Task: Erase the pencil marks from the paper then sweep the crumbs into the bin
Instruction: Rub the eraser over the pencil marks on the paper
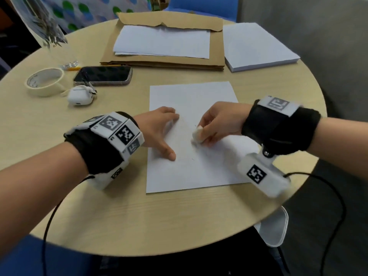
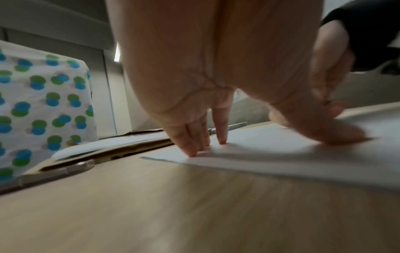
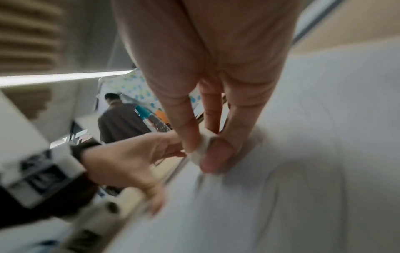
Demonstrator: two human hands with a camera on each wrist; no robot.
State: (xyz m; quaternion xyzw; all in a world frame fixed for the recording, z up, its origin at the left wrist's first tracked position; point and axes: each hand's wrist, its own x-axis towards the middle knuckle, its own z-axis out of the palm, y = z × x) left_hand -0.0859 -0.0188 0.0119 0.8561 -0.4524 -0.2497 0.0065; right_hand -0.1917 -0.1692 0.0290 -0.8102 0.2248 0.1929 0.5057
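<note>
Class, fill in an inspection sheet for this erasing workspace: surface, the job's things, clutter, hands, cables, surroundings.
Surface: round wooden table.
Job's things: paper sheet flat, faint pencil marks; white eraser on it; bin and crumbs: nothing seen.
Clutter: tape roll, phone, earbud case, brown envelope with sheets, paper stack.
Hands: left hand presses the sheet with straight fingers; right hand pinches the eraser.
Cables: black wrist cables hang off the table edge.
Surroundings: dotted cloth; a person stands beyond the table in the right wrist view.
</note>
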